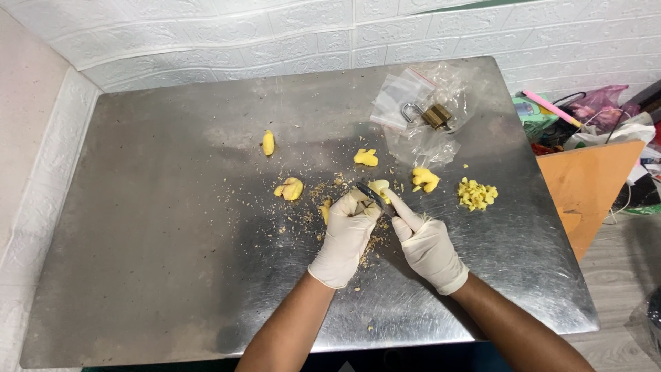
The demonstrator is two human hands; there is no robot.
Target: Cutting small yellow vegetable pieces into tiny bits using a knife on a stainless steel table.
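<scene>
Both my hands wear white gloves over a steel table (172, 241). My left hand (346, 231) pinches a pale yellow peeled ginger piece (378, 187) against the tabletop. My right hand (425, 241) grips a small dark knife (372, 196), index finger stretched along its back, the blade resting at that piece. More peeled ginger pieces lie around: one (268, 142) far left, one (290, 188) left of my hands, one (365, 158) above, one (425, 179) to the right. A heap of diced ginger (476, 194) sits further right. Peel scraps (327, 193) are scattered under my hands.
A brass padlock (432, 114) lies on clear plastic bags (413, 103) at the table's back right. A white brick-pattern wall (275, 34) runs behind and along the left. Right of the table stand an orange board (585, 182) and cluttered bags (606, 110).
</scene>
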